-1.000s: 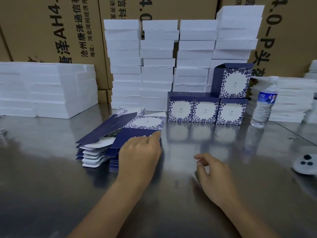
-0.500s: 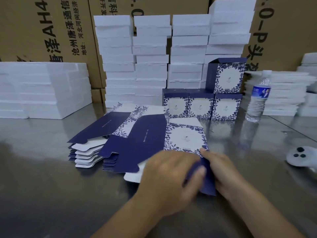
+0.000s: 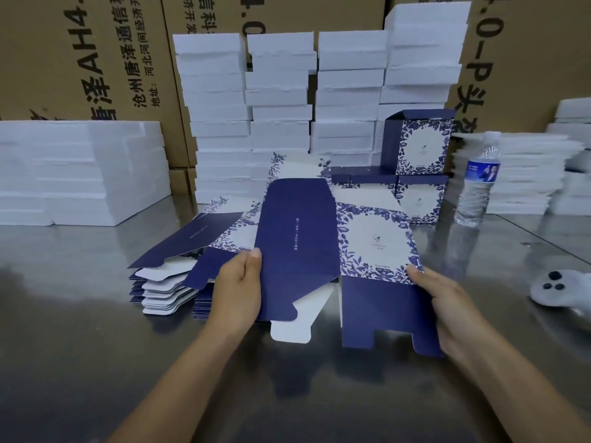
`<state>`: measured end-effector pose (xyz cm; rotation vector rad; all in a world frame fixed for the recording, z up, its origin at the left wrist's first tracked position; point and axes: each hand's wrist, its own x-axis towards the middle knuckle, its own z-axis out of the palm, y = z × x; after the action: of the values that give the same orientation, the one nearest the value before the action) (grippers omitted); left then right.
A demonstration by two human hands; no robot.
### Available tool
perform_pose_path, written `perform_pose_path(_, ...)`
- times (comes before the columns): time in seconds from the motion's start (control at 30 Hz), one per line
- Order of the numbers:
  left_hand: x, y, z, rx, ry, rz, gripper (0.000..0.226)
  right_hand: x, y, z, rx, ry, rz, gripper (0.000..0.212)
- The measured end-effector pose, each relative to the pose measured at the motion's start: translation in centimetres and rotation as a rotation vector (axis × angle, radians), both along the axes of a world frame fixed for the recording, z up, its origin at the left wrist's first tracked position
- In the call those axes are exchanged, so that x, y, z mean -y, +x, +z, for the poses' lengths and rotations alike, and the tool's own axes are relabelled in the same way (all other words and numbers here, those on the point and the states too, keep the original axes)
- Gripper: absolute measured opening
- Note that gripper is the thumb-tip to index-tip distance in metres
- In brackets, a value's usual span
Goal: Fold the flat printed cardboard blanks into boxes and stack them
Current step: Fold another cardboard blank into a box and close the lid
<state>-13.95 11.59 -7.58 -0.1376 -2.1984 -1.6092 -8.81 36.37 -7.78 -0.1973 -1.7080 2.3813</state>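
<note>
Brown shipping cartons (image 3: pixel 96 75) with printed lettering fill the back. In front of them lies a shiny steel worktop (image 3: pixel 80 346). Tall columns of white slabs (image 3: pixel 281 107) stand at its far edge, with a lower white stack (image 3: pixel 80 174) on the left and another (image 3: pixel 527 174) on the right.

The cardboard blank (image 3: pixel 300 244) is held up off the worktop in the middle, facing the camera. It shows a plain navy panel beside a white panel ringed with blue flowers, and its flaps hang down. Just behind it to the left, a pile of flat blanks (image 3: pixel 169 282) rests on the worktop. Behind it, folded boxes (image 3: pixel 419 199) sit in a partly hidden row, with one more box (image 3: pixel 419 142) on top at the right end.

A water bottle (image 3: pixel 478 183) stands right of the boxes, and a white controller (image 3: pixel 556 289) lies near the right edge.

The left hand (image 3: pixel 238 289) grips the blank's left edge, thumb on the navy panel. The right hand (image 3: pixel 447 302) grips the right edge, thumb on the flowered corner.
</note>
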Motion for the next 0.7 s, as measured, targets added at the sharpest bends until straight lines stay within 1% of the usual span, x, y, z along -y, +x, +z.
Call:
perform_pose_path(0.07, -0.02, 0.06, 0.03, 0.007, 0.003, -0.041, 0.047, 0.04, -0.17, -0.16, 0.023, 0.046, -0.107, 0.023)
perform_pose_path(0.1, -0.03, 0.12, 0.04, 0.016, -0.004, -0.067, 0.047, 0.0, -0.26, -0.28, 0.032, 0.1, -0.183, 0.028)
perform_pose_path(0.2, -0.23, 0.4, 0.05, 0.029, -0.014, -0.143, 0.046, -0.23, -0.35, -0.67, 0.009, 0.36, -0.349, 0.04)
perform_pose_path(0.27, -0.34, 0.43, 0.04, 0.04, 0.001, -0.159, 0.046, -0.51, -0.36, -0.82, -0.017, 0.447, -0.407, 0.041)
perform_pose_path(0.33, -0.35, 0.36, 0.0, 0.066, 0.046, -0.175, 0.046, -0.76, -0.38, -0.82, -0.023, 0.446, -0.417, 0.041)
perform_pose_path(0.43, -0.29, 0.38, -0.05, 0.116, 0.129, -0.198, 0.046, -0.85, -0.39, -0.84, -0.004, 0.439, -0.375, 0.041)
perform_pose_path(0.53, -0.2, 0.44, -0.02, 0.063, 0.05, -0.121, 0.046, -0.75, -0.38, -1.0, 0.006, 0.467, -0.319, 0.042)
perform_pose_path(0.6, -0.15, 0.38, -0.03, 0.018, -0.017, -0.083, 0.042, -0.52, -0.37, -0.84, -0.002, 0.427, -0.297, 0.042)
perform_pose_path(0.7, -0.04, 0.19, -0.1, 0.022, -0.058, -0.087, 0.041, -0.37, -0.43, -0.72, -0.029, 0.371, -0.373, 0.043)
